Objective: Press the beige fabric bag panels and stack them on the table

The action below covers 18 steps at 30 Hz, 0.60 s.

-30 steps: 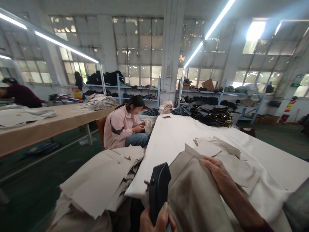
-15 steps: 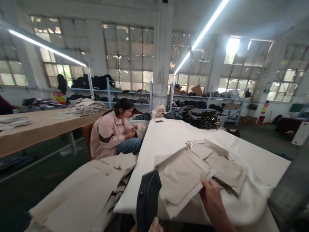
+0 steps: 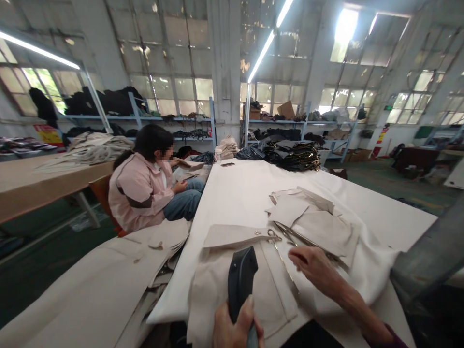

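My left hand (image 3: 237, 326) is wrapped round the handle of a black handheld tool (image 3: 241, 280), whose head stands over a beige fabric piece (image 3: 275, 285) at the near table edge. To its right my right hand (image 3: 311, 263) hovers with fingers curled together; whether anything is pinched in them is too small to make out. A gold-coloured chain (image 3: 284, 263) runs over the fabric just left of that hand. Beyond it lies a loose pile of beige pieces (image 3: 319, 224) with metal edging.
A seated person in a pink jacket (image 3: 136, 188) handles beige fabric left of the white table (image 3: 242, 188). Beige panels (image 3: 94, 285) are stacked at the lower left. Dark bundles (image 3: 293, 153), a phone (image 3: 228, 165) and a beige stack (image 3: 227, 147) lie at the far end.
The black tool has come up and over the fabric. My right hand has left the fabric's edge. The beige piece now lies nearer and further left, apart from the pile. The view has shifted.
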Motion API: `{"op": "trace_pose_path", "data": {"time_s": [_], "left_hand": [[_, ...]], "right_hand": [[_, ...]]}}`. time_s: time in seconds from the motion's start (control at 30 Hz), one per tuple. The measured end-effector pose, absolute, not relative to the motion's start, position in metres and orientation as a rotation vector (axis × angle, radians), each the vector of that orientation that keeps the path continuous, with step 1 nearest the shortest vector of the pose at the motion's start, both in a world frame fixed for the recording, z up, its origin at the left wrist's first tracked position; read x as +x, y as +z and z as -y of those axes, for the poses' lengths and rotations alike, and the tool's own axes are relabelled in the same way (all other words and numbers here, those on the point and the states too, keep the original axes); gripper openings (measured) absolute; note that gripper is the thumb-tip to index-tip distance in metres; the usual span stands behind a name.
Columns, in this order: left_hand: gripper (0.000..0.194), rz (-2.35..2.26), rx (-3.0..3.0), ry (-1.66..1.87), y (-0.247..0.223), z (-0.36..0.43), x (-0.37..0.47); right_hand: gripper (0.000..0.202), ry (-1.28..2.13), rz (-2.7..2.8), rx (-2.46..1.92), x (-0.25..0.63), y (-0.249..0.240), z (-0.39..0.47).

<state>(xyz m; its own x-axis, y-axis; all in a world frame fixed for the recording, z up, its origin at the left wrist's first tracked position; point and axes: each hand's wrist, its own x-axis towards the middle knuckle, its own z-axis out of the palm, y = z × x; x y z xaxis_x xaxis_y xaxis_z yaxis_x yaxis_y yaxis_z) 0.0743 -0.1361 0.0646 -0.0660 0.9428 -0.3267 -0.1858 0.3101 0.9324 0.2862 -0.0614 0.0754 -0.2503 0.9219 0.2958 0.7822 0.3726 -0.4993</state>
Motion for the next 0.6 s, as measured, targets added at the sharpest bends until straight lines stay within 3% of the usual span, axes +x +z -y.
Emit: {"op": "trace_pose_path", "data": {"time_s": [0.07, 0.23, 0.6], "left_hand": [[0.045, -1.334, 0.767, 1.09, 0.058, 0.128, 0.079], [0.044, -1.417, 0.786, 1.045, 0.052, 0.112, 0.084], [0.046, -1.363, 0.859, 1.007, 0.047, 0.099, 0.105]], "right_hand": [[0.017, 0.341, 2.104, -1.384, 0.278, 0.066, 0.014], [0.017, 0.537, 2.143, -1.157, 0.266, 0.027, -0.049], [0.034, 0.844, 1.935, -1.082, 0.263, 0.06, -0.007]]}}
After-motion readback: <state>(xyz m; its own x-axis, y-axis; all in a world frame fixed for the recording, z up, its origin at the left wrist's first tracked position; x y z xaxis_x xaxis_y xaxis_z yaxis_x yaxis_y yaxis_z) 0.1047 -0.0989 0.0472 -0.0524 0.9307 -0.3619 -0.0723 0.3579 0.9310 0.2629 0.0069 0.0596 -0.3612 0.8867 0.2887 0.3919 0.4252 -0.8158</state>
